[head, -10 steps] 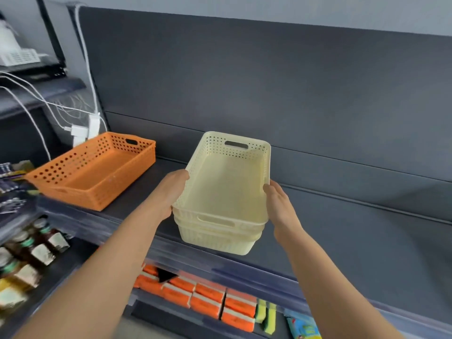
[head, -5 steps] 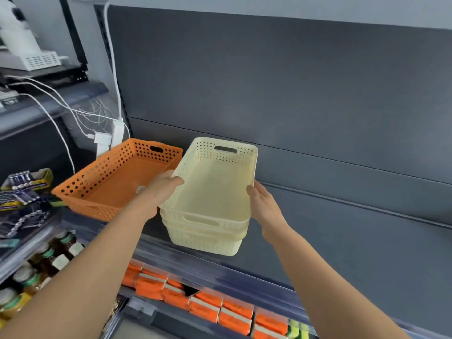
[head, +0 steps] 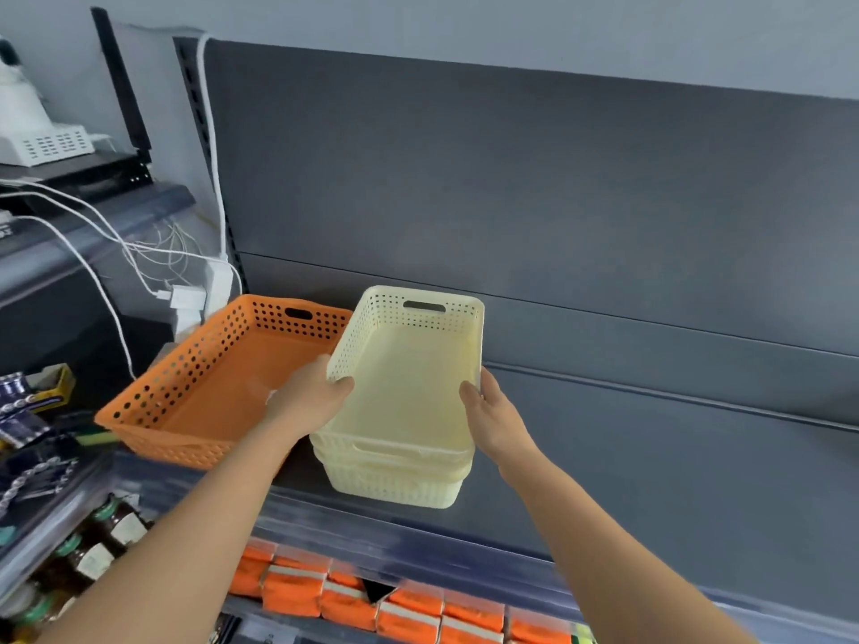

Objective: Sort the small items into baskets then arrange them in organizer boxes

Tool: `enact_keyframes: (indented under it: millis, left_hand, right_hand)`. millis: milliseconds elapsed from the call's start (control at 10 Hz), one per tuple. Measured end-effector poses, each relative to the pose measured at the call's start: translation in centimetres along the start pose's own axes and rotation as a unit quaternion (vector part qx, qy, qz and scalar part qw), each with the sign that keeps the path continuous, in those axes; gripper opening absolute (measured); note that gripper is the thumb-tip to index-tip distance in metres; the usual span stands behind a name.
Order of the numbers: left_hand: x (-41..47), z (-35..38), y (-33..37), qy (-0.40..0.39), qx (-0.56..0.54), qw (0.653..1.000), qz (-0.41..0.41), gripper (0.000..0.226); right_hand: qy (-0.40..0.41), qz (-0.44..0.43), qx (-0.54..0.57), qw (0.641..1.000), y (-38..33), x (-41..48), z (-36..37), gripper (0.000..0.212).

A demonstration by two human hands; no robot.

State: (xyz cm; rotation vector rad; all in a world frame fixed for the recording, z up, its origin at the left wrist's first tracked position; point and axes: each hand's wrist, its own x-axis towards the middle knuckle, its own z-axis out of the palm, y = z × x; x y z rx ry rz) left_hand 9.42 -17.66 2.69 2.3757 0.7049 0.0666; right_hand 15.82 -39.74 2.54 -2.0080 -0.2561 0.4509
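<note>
A stack of cream perforated baskets [head: 409, 392] sits on the dark grey shelf [head: 650, 457], its left wall close against an empty orange perforated basket [head: 218, 383]. My left hand [head: 311, 397] grips the left rim of the top cream basket, thumb over the edge. My right hand [head: 492, 411] holds the right rim, thumb curled inside. The cream basket on top is empty. At least two cream baskets are nested.
White cables and chargers [head: 186, 295] hang at the shelf's left end. Jars [head: 93, 550] and small packaged items [head: 28, 411] fill the left-hand shelves. Orange packets [head: 395, 606] line the shelf below. The grey back panel [head: 558, 202] rises behind.
The cream baskets have moved left along the shelf with both hands, ending beside the orange basket. The view has also shifted left.
</note>
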Motion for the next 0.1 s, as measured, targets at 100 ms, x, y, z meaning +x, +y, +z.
enact_keyframes:
  millis: [100]
  left_hand:
    - [-0.27, -0.6, -0.32, 0.016, 0.012, 0.999, 0.035, 0.066]
  right_hand:
    - [0.016, 0.025, -0.016, 0.999, -0.44, -0.7, 0.01, 0.062]
